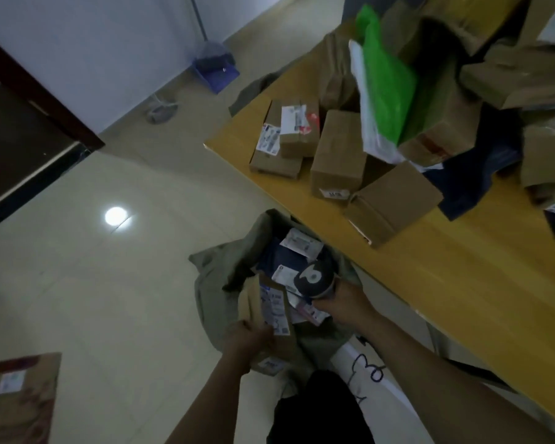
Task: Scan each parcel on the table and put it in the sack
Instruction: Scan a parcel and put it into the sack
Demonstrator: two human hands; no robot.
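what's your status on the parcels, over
Left hand grips a labelled box at the sack mouth. Right hand holds the dark scanner above the sack. Several boxes left on the table, nothing blocking the sack.

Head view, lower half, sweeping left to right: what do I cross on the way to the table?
A labelled box on the floor → left hand gripping a cardboard parcel → scanner held in the right hand → table.
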